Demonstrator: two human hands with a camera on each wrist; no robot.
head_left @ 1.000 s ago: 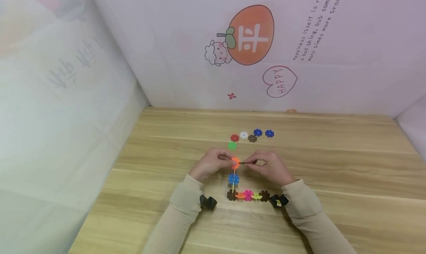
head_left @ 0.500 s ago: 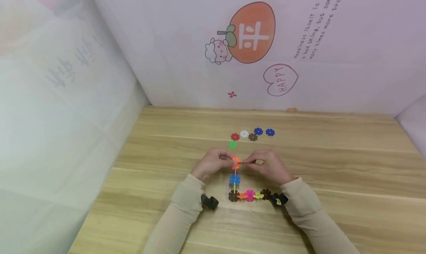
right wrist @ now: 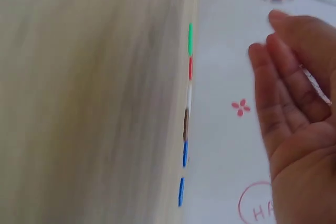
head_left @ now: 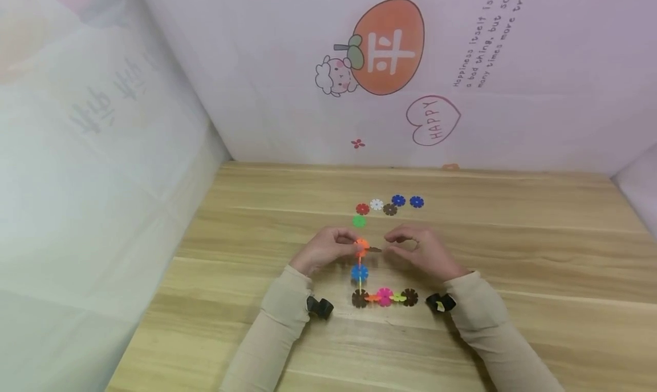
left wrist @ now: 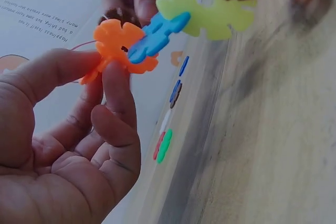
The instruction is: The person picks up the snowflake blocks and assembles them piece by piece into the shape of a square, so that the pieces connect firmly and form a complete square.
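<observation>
head view: left hand (head_left: 328,248) pinches an orange flower-shaped plastic disc (head_left: 362,247) between thumb and fingertips, at the far end of what looks like an l-shaped chain of colourful notched plastic discs (head_left: 384,296); a dark-brown notched plastic disc (head_left: 376,249) juts edge-on from its right side, apparently slotted in; right hand (head_left: 422,250) just beside that, not touching, thumb and fingers parted, holding nothing; step in hand looks like fixing the brown piece, seemingly seated; next calls, i'd judge, for a fresh piece, a loose bright-green notched plastic disc (head_left: 359,221) lying nearest beyond the hands
</observation>
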